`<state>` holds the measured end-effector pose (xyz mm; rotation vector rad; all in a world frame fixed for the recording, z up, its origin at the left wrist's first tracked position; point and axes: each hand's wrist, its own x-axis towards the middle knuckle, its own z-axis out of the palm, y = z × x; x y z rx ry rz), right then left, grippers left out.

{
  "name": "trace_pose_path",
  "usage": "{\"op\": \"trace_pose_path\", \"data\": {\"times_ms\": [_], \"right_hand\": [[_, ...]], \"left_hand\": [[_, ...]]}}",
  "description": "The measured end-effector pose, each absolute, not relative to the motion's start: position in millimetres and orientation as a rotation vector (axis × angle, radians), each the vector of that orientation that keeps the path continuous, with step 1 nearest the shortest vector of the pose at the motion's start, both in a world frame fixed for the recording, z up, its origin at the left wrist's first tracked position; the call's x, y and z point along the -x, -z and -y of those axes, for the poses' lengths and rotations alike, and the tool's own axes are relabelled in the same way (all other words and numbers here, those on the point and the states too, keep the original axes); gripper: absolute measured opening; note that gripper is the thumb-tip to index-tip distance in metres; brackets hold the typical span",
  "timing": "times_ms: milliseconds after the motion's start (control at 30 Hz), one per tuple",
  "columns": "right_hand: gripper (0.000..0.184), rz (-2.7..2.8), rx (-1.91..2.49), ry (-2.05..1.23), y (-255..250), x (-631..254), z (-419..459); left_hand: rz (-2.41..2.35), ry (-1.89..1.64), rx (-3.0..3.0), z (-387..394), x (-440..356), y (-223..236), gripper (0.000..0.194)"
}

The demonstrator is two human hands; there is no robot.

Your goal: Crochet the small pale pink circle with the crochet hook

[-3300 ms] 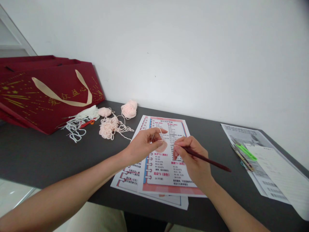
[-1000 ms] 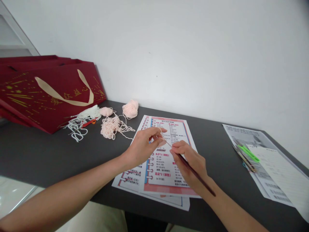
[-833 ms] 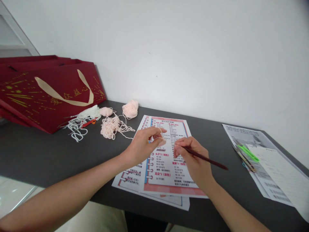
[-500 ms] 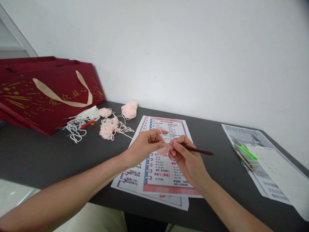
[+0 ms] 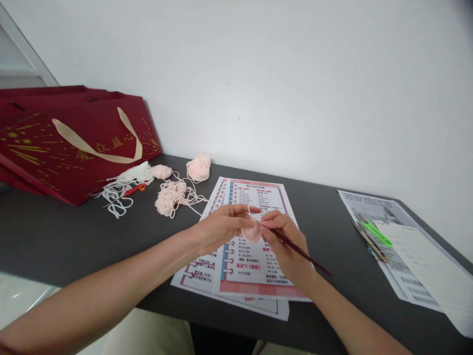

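My left hand [image 5: 223, 226] pinches a small pale pink crochet piece [image 5: 252, 232], with a strand of yarn running over its raised index finger. Closed around a crochet hook [image 5: 301, 252] with a dark brown handle, my right hand [image 5: 286, 241] meets the piece from the right. The hook's tip is hidden among the fingers and stitches. Both hands are above printed pattern sheets [image 5: 254, 290]. A loose heap of pink yarn [image 5: 172, 198] lies to the left, and a strand leads from it toward my left hand.
Dark red gift bags [image 5: 74, 143] lean at the back left. Beside them are white yarn [image 5: 135, 173], an orange-red tool [image 5: 136, 188] and a pink yarn ball [image 5: 199, 166]. On the right, papers [image 5: 424, 266] carry a bright green cutter [image 5: 376, 233] and slim tools [image 5: 371, 244].
The hook's handle has swung downward, now slanting toward the lower right, and its metal shaft no longer shows. My right hand has turned with it, while the left barely moved.
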<state>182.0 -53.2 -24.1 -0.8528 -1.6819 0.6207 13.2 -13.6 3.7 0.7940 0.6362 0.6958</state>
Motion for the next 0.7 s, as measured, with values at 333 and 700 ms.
{"op": "trace_pose_path", "data": {"times_ms": [333,700], "right_hand": [[0.009,1.297,0.773,-1.145,15.1,-191.3,48.8],[0.009,1.423,0.773,-1.187,1.7,-204.0,48.6]], "left_hand": [[-0.617,-0.655,-0.961,0.8,-0.1,-10.2,0.034],[-0.579,-0.477,-1.011,-3.5,9.5,-19.4,0.029]]}}
